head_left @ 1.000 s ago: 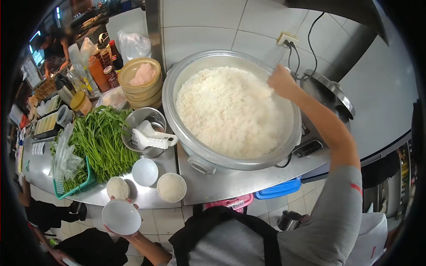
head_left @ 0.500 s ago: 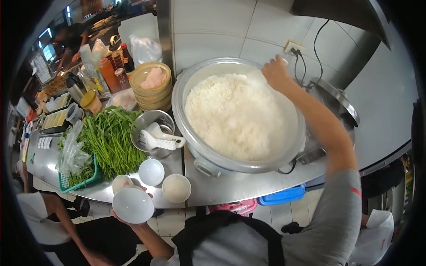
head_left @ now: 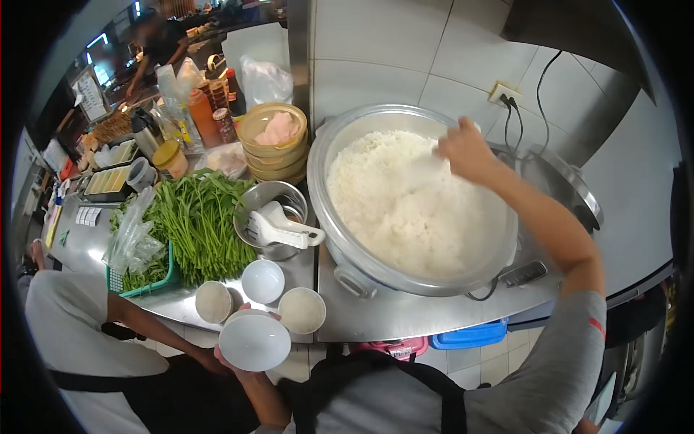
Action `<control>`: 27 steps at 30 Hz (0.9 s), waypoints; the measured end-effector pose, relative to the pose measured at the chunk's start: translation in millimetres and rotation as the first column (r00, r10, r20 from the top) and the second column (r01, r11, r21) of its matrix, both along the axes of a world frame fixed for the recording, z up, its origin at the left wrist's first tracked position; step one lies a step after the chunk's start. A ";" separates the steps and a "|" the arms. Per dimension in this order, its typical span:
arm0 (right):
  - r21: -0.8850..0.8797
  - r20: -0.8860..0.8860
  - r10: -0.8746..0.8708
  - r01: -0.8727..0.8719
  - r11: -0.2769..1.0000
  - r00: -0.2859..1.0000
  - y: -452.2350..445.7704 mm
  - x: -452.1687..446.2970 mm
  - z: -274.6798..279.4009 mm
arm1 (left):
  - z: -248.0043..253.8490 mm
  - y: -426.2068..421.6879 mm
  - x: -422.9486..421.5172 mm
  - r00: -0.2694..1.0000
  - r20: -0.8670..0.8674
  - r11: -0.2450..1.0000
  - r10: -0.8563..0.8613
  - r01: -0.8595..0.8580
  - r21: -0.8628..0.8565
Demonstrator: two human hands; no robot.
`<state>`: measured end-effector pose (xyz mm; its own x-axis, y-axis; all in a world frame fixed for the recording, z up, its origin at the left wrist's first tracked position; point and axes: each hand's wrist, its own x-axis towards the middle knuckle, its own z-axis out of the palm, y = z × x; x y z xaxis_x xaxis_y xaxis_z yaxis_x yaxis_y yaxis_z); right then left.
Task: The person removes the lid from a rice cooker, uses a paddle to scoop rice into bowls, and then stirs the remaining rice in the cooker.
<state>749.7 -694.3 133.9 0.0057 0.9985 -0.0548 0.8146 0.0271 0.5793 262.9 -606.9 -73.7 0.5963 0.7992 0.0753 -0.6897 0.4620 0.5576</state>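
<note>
Right hand [head_left: 466, 152]: closed round blurred white paddle [head_left: 429, 171], now farther in over rice [head_left: 405, 217]
Left hand [head_left: 248, 377]: cupping bowl [head_left: 254, 341], still unfilled

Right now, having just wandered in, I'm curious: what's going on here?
A person is at a big pot of rice. Their right hand is over the pot, seemingly gripping a pale tool, too blurred to make out. The left hand holds a bowl, empty as far as I can see, in front of the counter. On the counter, two small bowls hold rice and a third looks empty. Another person stands close by on the left.
</note>
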 end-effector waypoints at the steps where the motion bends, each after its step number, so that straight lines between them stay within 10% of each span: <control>1: 0.140 0.139 -0.044 0.025 0.990 0.989 22.3 29.0 -5.1 | 9.4 0.4 7.3 0.997 0.045 0.998 -0.062 0.061 0.011; 10: 0.169 0.245 0.064 -0.108 0.980 0.967 23.1 12.9 -49.0 | 21.2 14.8 5.6 0.953 0.030 0.946 -0.301 0.295 0.133; 13: 0.128 0.115 0.205 -0.219 0.967 0.972 -8.9 -1.1 -25.6 | 10.4 7.6 11.2 0.993 0.054 0.995 -0.101 0.101 0.020; 17: 0.146 0.227 -0.186 0.155 0.977 0.956 26.5 55.9 -10.2 | 5.2 10.4 3.8 0.997 0.073 0.999 -0.040 0.039 0.008; 21: 0.387 0.239 -0.187 0.083 0.918 0.953 97.0 107.6 -72.5 | 12.4 3.7 -17.2 0.999 0.024 1.000 -0.021 0.021 -0.016; 27: 0.202 0.156 0.002 -0.034 0.979 0.988 141.5 11.4 -48.4 | 14.9 -8.3 -34.7 0.983 0.111 0.989 0.144 -0.139 -0.052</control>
